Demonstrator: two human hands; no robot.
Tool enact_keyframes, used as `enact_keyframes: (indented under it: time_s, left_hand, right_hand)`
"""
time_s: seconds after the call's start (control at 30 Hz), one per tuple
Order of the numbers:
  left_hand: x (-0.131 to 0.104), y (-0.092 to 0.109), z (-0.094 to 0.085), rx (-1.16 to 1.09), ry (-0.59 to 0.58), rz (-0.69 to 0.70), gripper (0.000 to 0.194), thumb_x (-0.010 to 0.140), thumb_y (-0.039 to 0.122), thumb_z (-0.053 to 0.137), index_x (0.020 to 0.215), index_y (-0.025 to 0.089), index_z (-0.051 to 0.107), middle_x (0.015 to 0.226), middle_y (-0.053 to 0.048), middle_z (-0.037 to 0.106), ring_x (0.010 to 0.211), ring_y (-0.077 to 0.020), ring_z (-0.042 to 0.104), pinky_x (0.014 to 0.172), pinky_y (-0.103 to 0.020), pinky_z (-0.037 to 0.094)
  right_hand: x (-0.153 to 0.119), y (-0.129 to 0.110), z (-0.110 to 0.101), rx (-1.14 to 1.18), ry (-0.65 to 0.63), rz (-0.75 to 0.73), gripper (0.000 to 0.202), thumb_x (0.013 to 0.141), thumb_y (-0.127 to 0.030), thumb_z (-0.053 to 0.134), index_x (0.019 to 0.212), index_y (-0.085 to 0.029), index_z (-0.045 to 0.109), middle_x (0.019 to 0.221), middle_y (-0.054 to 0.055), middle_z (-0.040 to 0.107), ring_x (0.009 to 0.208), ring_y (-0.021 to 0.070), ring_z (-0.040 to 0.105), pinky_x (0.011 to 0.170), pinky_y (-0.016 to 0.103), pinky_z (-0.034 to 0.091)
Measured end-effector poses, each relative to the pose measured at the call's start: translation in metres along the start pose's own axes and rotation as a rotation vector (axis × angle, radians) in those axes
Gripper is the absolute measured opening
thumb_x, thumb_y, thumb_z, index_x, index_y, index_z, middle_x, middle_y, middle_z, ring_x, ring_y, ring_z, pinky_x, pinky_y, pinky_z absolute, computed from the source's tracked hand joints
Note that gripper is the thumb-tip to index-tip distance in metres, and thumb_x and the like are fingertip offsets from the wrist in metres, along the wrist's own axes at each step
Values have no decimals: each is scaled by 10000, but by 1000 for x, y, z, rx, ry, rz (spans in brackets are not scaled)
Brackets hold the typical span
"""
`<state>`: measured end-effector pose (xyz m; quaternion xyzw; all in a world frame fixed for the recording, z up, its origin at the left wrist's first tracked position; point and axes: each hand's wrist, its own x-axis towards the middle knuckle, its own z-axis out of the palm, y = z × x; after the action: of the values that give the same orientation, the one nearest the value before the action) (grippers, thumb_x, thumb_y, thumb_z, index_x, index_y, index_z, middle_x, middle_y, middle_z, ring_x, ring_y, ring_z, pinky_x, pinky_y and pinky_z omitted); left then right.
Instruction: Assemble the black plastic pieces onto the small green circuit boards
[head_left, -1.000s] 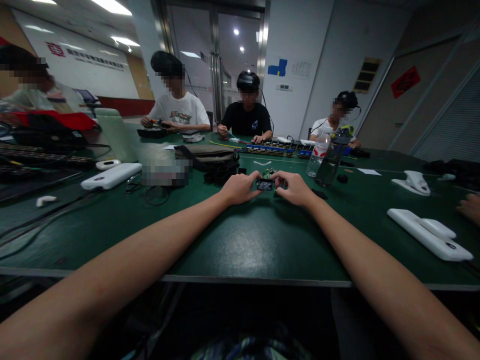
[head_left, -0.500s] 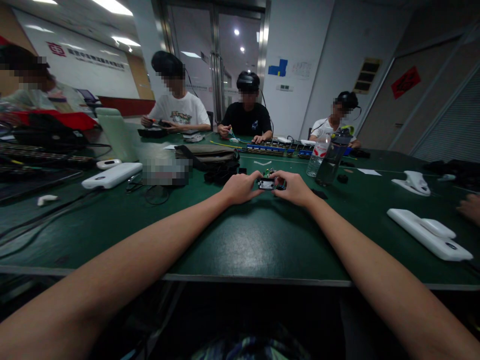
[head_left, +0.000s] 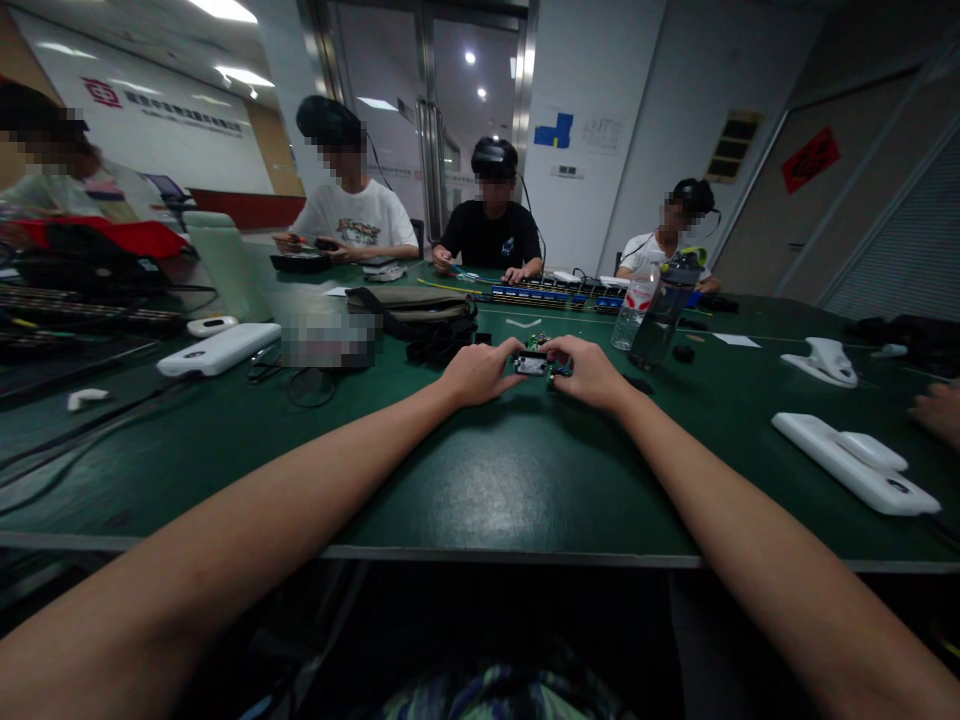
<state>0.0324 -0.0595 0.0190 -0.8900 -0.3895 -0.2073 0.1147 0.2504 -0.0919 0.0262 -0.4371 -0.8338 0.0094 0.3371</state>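
Over the green table, both hands meet at a small electronic module [head_left: 531,365] with a pale rectangular face in a dark frame. My left hand [head_left: 480,373] pinches its left side between thumb and fingers. On the other side, my right hand [head_left: 589,370] closes round its right end. Small green circuit-board parts [head_left: 552,378] show by the right thumb, with more green bits behind the module. The far side of the module and some fingertips are hidden.
A bag with black straps [head_left: 420,305] lies beyond my left hand. Two bottles [head_left: 664,315] stand at right. White power banks [head_left: 221,350] rest on both sides of the green table [head_left: 465,480]. Several people sit around it; a co-worker's hand [head_left: 937,408] shows at far right.
The module is turned slightly, and more of the green circuit-board part shows by my right thumb. Both hands keep their grip; the view has shifted a little.
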Motion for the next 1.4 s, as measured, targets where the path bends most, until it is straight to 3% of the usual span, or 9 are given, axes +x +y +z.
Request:
enact_keyframes:
  time_s: [0.3,0.87,1.4]
  left_hand:
    - [0,0,1,31,-2,12,437,908,529,501,1210,214,532,793,-41,719,722,-242,699,618,-272,445]
    - [0,1,-1,-10,-33,0,441,897,500,531,1228,211,505,798,-32,713,730,-238,701,667,-285,473]
    - [0,0,0,-31,-49,77,411,898,468,521,1228,222,529,824,-32,717,745,-228,694,647,-276,456]
  right_hand:
    - [1,2,5,16,31,-53,424,623,-102,741,1037,-172,680,909,33,637,757,155,567,736,277,459]
    - [1,1,4,-4,41,-48,388,637,-104,733,1018,-162,687,897,36,662,751,159,574,732,276,451]
    - [2,1,6,-17,-2,-56,357,643,-91,707,990,-169,683,876,27,642,767,163,578,741,275,451]
